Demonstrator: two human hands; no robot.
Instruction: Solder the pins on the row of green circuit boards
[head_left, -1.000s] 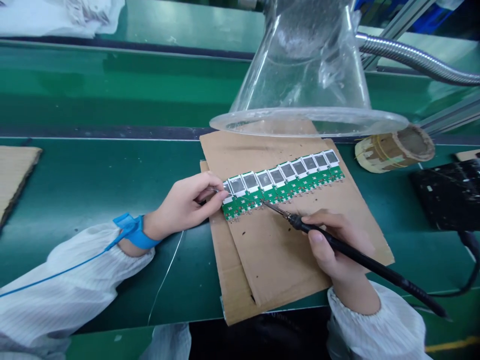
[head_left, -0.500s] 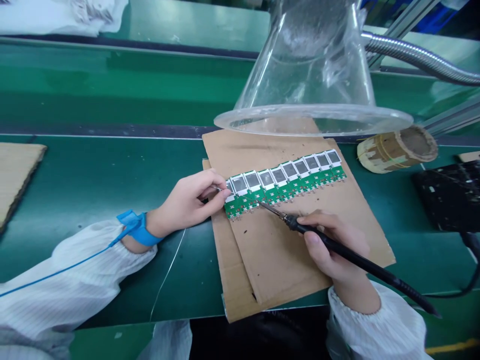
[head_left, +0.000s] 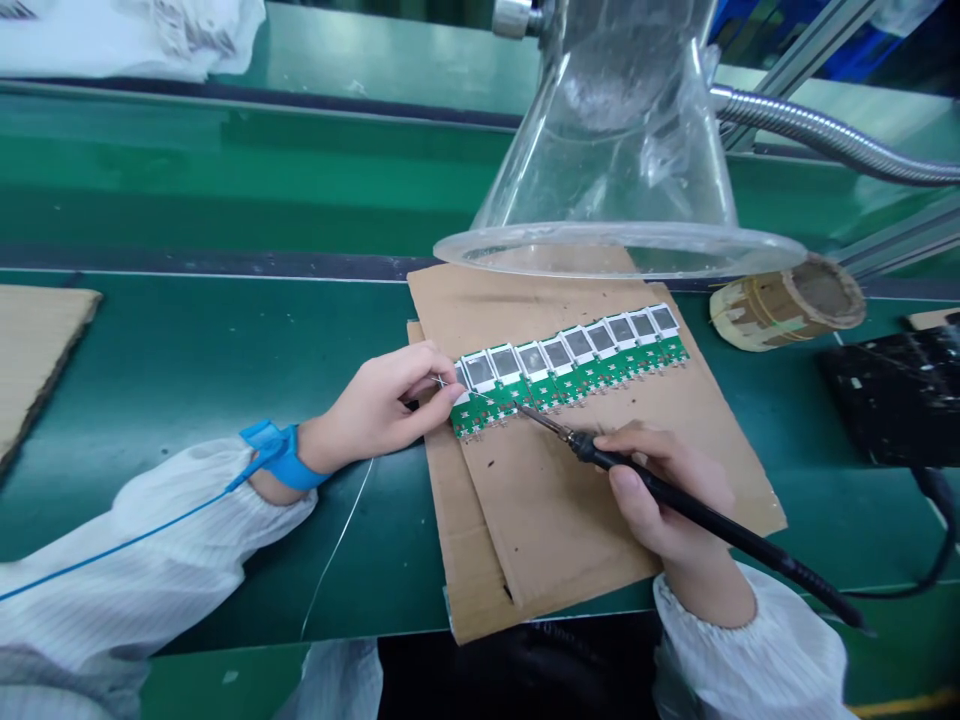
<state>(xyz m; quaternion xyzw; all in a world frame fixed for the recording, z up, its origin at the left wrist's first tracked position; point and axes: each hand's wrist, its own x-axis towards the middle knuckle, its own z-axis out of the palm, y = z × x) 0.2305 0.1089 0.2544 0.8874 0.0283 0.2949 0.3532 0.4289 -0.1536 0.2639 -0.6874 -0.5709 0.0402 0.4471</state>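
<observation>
A strip of small green circuit boards (head_left: 570,368) with grey square parts lies slanted on a sheet of brown cardboard (head_left: 570,500). My left hand (head_left: 382,405) pinches a thin solder wire (head_left: 334,550) at the strip's left end; a blue wrist strap (head_left: 274,455) sits on that wrist. My right hand (head_left: 664,490) is closed round a black soldering iron (head_left: 705,515). The iron's tip touches the lower edge of the boards near the left end, close to the wire's end.
A clear funnel-shaped fume hood (head_left: 619,190) on a metal flex hose (head_left: 832,140) hangs over the cardboard's far edge. A brown tape roll (head_left: 787,300) and a black device (head_left: 896,395) lie at the right. Another cardboard piece (head_left: 34,345) lies left on the green bench (head_left: 187,360).
The iron's tip has crept a little leftward along the boards toward the wire. My left hand stays pinched at the strip's left end.
</observation>
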